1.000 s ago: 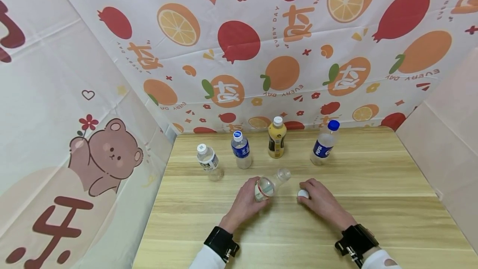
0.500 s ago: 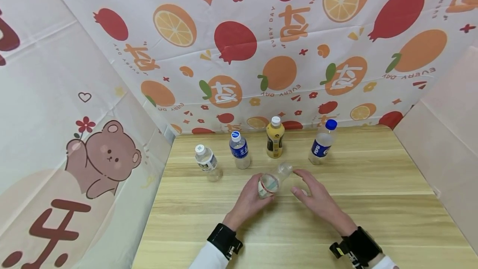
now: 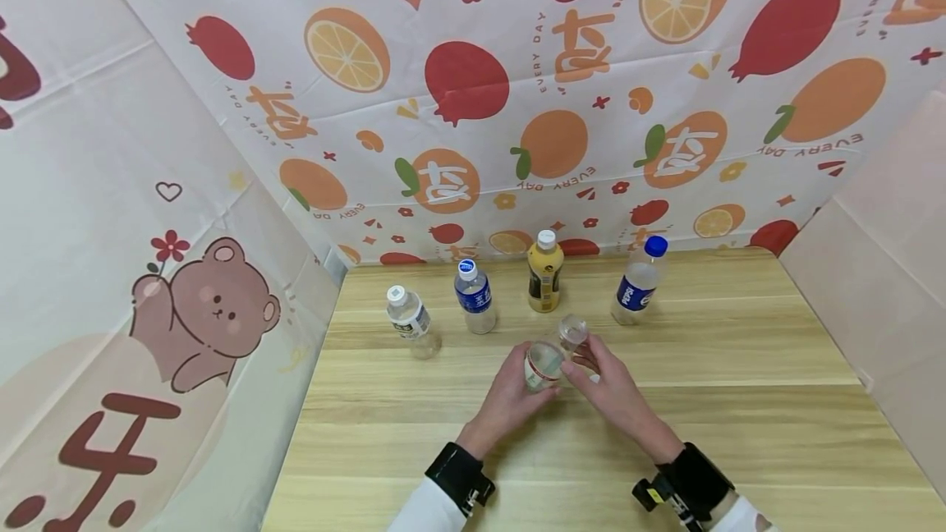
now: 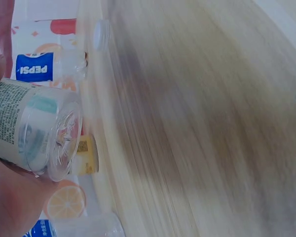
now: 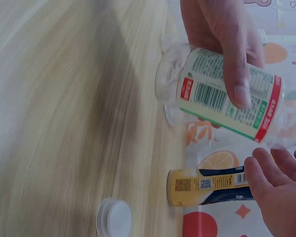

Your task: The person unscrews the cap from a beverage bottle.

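Note:
In the head view my left hand (image 3: 508,394) grips an uncapped clear plastic bottle (image 3: 544,364) round its labelled body. It tilts, mouth towards the upper right. Beside its neck is my right hand (image 3: 615,397), thumb overlapping the bottle. The right wrist view shows the right fingers (image 5: 274,170) loosely bent and spread at the bottle's shoulder; the left thumb (image 5: 236,81) presses the red, white and green label. A white bottle cap (image 5: 116,218) lies on the table, mostly hidden by the right hand from above. The left wrist view shows the bottle's base (image 4: 66,138).
Several capped bottles stand behind the hands: a clear one with a white cap (image 3: 415,323), a blue-labelled one (image 3: 476,298), a yellow one (image 3: 545,273) and a blue-capped Pepsi bottle (image 3: 639,286). Printed cloth (image 3: 355,130) hangs behind the wooden table (image 3: 776,368).
My right hand has let go of the white cap on the table and moved left to the bottle's neck. The left hand has carried the bottle a little to the right.

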Tool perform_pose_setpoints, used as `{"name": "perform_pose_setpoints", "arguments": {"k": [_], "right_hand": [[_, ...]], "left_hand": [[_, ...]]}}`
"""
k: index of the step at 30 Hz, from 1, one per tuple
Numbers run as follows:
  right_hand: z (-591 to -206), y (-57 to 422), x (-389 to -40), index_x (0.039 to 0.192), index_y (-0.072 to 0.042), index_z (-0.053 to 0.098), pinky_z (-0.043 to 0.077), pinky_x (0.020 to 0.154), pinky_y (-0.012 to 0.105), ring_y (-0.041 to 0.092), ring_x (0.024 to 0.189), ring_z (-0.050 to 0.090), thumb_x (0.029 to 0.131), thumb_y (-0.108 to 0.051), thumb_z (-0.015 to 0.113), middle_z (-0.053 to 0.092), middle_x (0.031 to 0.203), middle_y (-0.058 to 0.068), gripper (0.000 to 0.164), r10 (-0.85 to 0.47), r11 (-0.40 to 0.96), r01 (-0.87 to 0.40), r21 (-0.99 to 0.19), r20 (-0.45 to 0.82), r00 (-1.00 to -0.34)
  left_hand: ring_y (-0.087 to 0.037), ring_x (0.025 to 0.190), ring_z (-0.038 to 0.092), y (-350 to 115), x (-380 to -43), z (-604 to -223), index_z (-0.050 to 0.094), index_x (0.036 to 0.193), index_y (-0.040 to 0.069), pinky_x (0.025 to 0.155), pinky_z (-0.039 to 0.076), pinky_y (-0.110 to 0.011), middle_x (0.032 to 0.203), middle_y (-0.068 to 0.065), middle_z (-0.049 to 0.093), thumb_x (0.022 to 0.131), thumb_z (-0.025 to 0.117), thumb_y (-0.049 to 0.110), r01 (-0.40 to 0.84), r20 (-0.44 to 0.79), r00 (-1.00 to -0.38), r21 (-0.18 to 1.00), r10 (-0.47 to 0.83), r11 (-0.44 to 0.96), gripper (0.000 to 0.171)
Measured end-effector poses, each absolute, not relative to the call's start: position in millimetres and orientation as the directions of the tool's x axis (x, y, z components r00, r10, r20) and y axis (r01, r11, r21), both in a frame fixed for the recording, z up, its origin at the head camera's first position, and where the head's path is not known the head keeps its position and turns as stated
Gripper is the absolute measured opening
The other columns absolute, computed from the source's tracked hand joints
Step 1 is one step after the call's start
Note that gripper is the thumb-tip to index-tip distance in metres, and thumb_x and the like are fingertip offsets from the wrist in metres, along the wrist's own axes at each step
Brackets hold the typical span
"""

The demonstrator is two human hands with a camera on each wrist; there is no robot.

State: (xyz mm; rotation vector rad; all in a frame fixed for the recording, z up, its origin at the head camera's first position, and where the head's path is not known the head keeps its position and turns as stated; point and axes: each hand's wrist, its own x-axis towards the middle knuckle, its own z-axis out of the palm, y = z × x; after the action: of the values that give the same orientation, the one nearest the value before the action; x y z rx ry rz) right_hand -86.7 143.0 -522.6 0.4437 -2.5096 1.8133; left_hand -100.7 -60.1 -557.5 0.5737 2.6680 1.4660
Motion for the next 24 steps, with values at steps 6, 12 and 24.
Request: {"name": "perform_pose_setpoints", "arguments": {"k": [6, 12, 24], "right_hand": [[-519, 134, -89, 0.153, 0.000, 0.040, 0.051, 0.106, 0.040, 0.040, 0.134, 0.055, 0.102, -0.018, 0.067, 0.053, 0.147, 0.026, 0.060, -0.144, 0.225, -0.144, -0.964, 0.113, -0.983], [-517, 128, -91, 0.152, -0.002, 0.039, 0.052, 0.103, 0.032, 0.040, 0.134, 0.054, 0.101, -0.023, 0.069, 0.050, 0.149, 0.028, 0.063, -0.094, 0.182, -0.061, -0.981, 0.044, -0.995], [-517, 145, -89, 0.150, 0.003, 0.039, 0.049, 0.096, 0.015, 0.043, 0.132, 0.054, 0.102, -0.017, 0.068, 0.052, 0.147, 0.027, 0.059, -0.049, 0.194, -0.095, -0.976, 0.087, -0.995]], "left_hand": [[-0.017, 0.117, 0.060, -51, -101, -561, 0.048, 0.142, 0.006, 0.103, 0.052, -0.038, 0.129, -0.005, 0.061, 0.081, 0.091, 0.022, 0.302, 0.164, -0.942, 0.799, 0.294, 0.520, 0.077], [-0.018, 0.111, 0.061, -45, -100, -566, 0.049, 0.139, 0.005, 0.097, 0.054, -0.037, 0.124, -0.006, 0.063, 0.078, 0.093, 0.024, 0.357, 0.244, -0.933, 0.719, 0.264, 0.596, 0.078], [-0.027, 0.126, 0.060, -50, -101, -561, 0.035, 0.156, 0.003, 0.106, 0.050, -0.045, 0.145, -0.012, 0.056, 0.078, 0.090, 0.045, 0.329, 0.122, -0.932, 0.683, 0.342, 0.652, 0.104]]}}
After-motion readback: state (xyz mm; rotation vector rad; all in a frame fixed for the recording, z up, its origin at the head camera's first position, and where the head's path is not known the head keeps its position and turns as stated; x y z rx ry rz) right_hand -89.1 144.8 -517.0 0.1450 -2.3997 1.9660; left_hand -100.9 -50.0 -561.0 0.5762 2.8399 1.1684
